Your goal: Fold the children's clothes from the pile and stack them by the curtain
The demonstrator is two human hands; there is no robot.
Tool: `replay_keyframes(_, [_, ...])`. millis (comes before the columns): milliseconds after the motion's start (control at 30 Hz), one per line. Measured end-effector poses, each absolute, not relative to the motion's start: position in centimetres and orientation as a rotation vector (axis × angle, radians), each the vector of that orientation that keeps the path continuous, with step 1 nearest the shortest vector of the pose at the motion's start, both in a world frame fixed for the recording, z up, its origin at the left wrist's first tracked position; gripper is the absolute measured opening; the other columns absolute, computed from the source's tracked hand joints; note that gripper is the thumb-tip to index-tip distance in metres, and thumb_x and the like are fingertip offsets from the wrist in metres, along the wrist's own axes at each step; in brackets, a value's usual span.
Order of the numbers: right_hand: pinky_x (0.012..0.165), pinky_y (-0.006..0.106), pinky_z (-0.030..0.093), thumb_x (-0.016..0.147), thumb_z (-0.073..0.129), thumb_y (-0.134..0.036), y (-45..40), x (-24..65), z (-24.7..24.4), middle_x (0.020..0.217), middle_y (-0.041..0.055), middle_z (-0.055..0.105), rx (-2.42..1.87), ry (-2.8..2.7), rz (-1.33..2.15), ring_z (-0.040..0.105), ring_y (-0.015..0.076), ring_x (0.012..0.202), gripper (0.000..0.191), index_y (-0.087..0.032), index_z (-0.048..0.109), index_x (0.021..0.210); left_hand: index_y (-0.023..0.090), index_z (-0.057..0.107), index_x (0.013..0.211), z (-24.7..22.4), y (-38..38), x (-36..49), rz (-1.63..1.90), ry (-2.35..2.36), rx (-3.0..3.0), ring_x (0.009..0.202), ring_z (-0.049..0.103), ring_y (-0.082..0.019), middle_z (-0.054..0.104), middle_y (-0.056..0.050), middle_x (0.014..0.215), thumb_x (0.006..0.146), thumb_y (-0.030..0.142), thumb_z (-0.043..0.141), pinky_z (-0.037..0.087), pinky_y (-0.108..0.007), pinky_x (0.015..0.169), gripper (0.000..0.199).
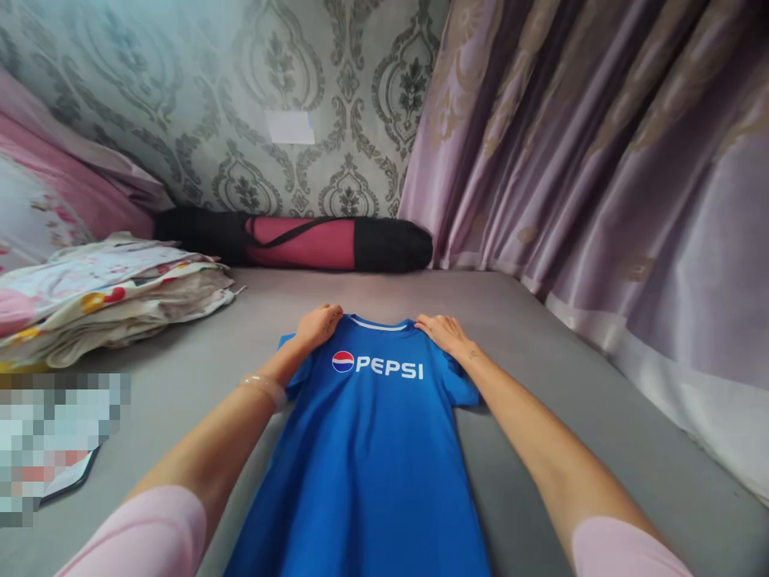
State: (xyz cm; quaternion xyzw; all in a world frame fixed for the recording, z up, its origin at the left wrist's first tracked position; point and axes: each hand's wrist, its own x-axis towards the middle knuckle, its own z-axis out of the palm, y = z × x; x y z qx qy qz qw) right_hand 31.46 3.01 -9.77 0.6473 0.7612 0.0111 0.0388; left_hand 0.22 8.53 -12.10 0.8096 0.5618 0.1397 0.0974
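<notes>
A blue T-shirt (384, 449) with a white PEPSI print and a round logo on its chest lies face up, its collar away from me. At the shoulder left of the collar, my left hand (321, 324) is closed on the cloth. My right hand (443, 330) pinches the other shoulder, close to the neckline. Both short sleeves stick out partly under my wrists. The lower hem runs out of view at the bottom.
The shirt lies on a grey sheet (541, 385). Folded patterned cloths (120, 296) are piled at left, above a blurred-out flat object (54, 449). A black and red long bag (300, 242) lies along the wall. Purple curtains (570, 160) hang at right.
</notes>
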Motion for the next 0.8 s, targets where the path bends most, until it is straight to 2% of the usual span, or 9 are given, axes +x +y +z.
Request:
replay_keyframes(300, [0.082,0.033,0.041,0.101,0.039,-0.046,8.2,30.4,-10.0,0.108,0.0101,0.072,2.086,2.366,-0.069,0.064,0.0268,0.104,0.034,-0.027,0.064,0.113,0.024,0.065,0.110,-11.8,12.4,-0.4,0.403,1.806,2.285,0.104,0.061,-0.028,0.065,-0.012,0.114,0.094,0.037,0.037,0.044,-0.031,0.076,0.034])
replay_keyframes(433, [0.082,0.029,0.041,0.100,0.043,-0.038,9.5,29.8,-11.5,0.111,0.0087,0.070,2.091,2.430,-0.150,0.063,0.0230,0.104,0.029,-0.023,0.066,0.108,0.024,0.066,0.107,-12.6,13.0,-0.7,0.310,1.803,2.211,0.101,0.063,-0.027,0.069,-0.010,0.110,0.092,0.036,0.041,0.045,-0.030,0.074,0.032])
replay_keyframes(600, [0.082,0.022,0.042,0.099,0.046,-0.034,11.3,29.1,-12.8,0.111,0.0063,0.068,2.125,2.500,-0.279,0.062,0.0159,0.100,0.027,-0.020,0.065,0.111,0.019,0.069,0.100,-13.0,14.4,-0.3,0.278,1.750,2.178,0.095,0.065,-0.025,0.072,-0.010,0.102,0.092,0.052,0.040,0.046,-0.028,0.075,0.045])
replay_keyframes(733, [0.084,0.024,0.043,0.096,0.052,-0.034,11.8,28.4,-13.5,0.107,0.0074,0.067,2.167,2.508,-0.307,0.061,0.0176,0.099,0.022,-0.019,0.065,0.106,0.016,0.068,0.099,-13.4,14.7,0.1,0.308,1.661,2.259,0.094,0.065,-0.024,0.072,-0.010,0.100,0.089,0.051,0.049,0.046,-0.028,0.077,0.040])
replay_keyframes(800, [0.088,0.027,0.042,0.098,0.050,-0.032,11.5,27.9,-14.0,0.111,0.0087,0.065,2.203,2.521,-0.262,0.059,0.0195,0.104,0.022,-0.019,0.064,0.108,0.018,0.065,0.100,-13.8,14.2,0.3,0.379,1.723,2.276,0.097,0.065,-0.025,0.071,-0.010,0.102,0.092,0.048,0.046,0.046,-0.029,0.078,0.036])
